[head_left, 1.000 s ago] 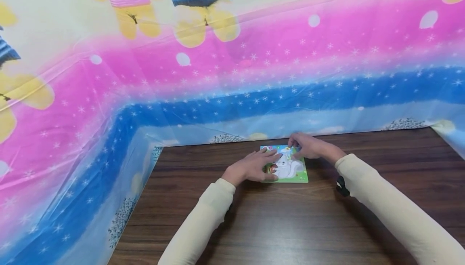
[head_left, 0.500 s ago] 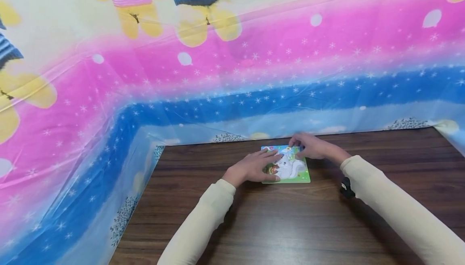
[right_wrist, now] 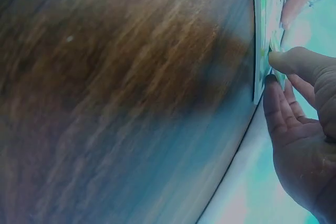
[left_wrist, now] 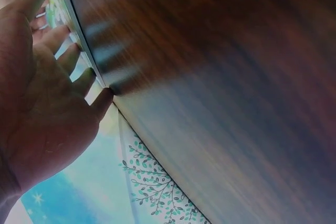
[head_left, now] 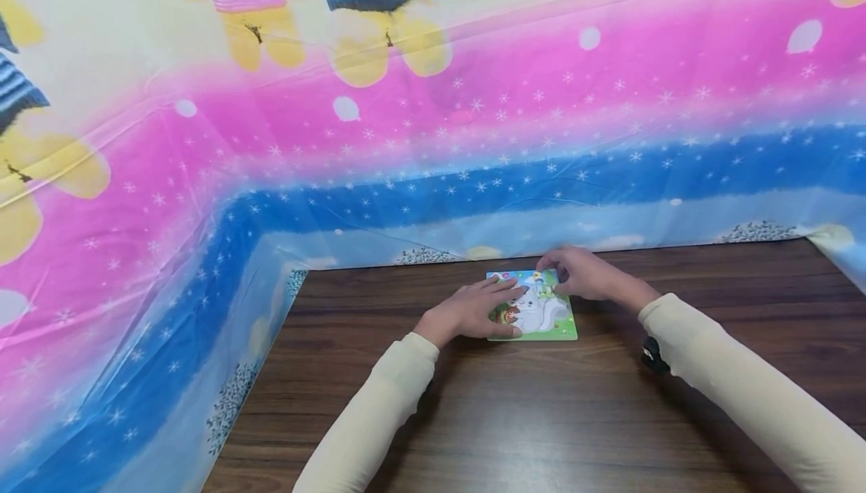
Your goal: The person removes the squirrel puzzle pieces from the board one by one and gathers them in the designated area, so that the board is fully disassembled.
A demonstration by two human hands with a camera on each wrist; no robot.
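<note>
In the head view, a square puzzle board point(head_left: 541, 320) printed with a white cartoon animal lies at twelve o'clock on the brown table point(head_left: 501, 418), near its far edge; any lettering on it is too small to read. The left hand point(head_left: 475, 308) rests over its nine o'clock side, fingers extended and spread. At one o'clock the right hand point(head_left: 583, 273) pinches a small piece point(right_wrist: 279, 79) between thumb and fingers. A patterned cloth point(head_left: 433, 170) hangs behind, beyond the table.
</note>
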